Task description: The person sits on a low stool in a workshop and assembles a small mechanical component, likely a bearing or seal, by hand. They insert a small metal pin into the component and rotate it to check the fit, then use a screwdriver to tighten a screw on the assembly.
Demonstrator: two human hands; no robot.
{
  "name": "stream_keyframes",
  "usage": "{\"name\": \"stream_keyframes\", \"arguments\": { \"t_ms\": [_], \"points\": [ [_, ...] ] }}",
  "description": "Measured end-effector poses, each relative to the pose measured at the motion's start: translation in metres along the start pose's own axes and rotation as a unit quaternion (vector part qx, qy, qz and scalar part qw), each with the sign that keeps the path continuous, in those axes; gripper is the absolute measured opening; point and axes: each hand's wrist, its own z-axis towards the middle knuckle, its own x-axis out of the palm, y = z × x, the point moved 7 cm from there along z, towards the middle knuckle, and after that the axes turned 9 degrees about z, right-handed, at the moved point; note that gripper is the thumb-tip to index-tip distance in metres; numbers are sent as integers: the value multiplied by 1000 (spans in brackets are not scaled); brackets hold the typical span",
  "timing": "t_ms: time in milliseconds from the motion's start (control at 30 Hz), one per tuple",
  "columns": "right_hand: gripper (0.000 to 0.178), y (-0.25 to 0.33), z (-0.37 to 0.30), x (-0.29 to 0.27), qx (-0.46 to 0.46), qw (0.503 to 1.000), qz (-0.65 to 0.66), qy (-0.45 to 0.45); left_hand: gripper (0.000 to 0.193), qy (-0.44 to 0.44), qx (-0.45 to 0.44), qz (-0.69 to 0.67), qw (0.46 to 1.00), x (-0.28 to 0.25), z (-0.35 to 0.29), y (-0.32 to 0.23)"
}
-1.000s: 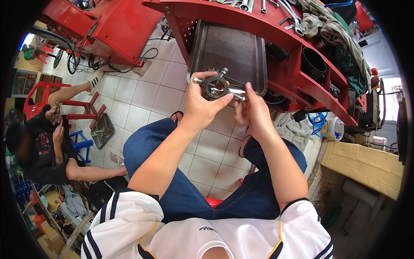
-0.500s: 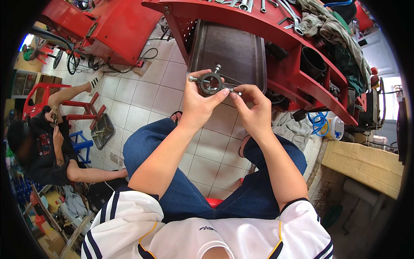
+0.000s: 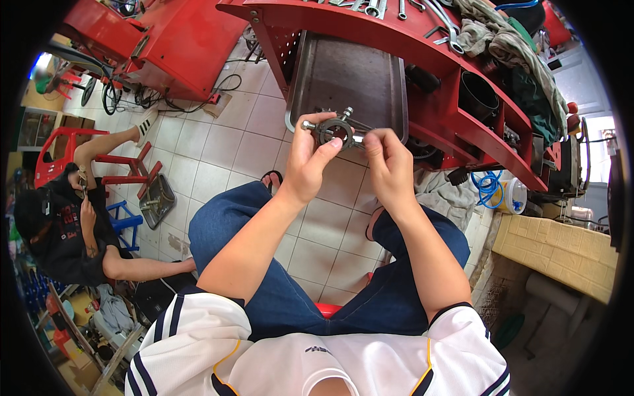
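Currently, at the far left, a co-worker in a black shirt (image 3: 63, 228) sits near a red plastic chair (image 3: 56, 165) and a low blue plastic stool (image 3: 122, 218), both of that person's hands raised around a small object too indistinct to name.

Toward the middle, the wearer's left hand (image 3: 306, 166) grips a dark, round metal ring (image 3: 338, 121), its fingers curled behind the left side and its thumb pressed over the lower edge. The ring is held up in front of a dark rectangular metal tray (image 3: 350, 69). A silver bolt (image 3: 308, 125) juts from its left side and a second bright bolt (image 3: 348, 112) from its top; both look fitted, with their ends standing well out. On the right, a shiny metal shank (image 3: 358, 139) runs toward the right hand (image 3: 391, 165), whose fingers are bent in toward the thumb; blur hides whether they pinch it.

By judgement, the work is partway: two sides of the ring seem settled for now, while the right side is the unfinished one. Whether that shank is being tightened or loosened cannot be told.

Farther right, silver wrenches (image 3: 454, 38) lie on a red metal bench (image 3: 370, 26).
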Motion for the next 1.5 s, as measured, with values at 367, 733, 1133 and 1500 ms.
{"name": "stream_keyframes", "arguments": {
  "t_ms": [367, 733, 1133, 1500],
  "points": [
    [47, 41, -10, 8, -240, 925, -292, -16, 39, -19, 20, 55, 998, -2, -1, 5],
    [51, 34, -14, 17, -275, 914, -297, -8, 37, -41, 6, 54, 998, -4, -2, 1],
    [64, 27, -13, 13, -223, 922, -316, 7, 35, -40, 18, 64, 997, -3, -1, -1],
    [73, 24, -14, 17, -210, 914, -347, 17, 35, -35, 14, 61, 997, -2, -1, -1]
  ]
}}
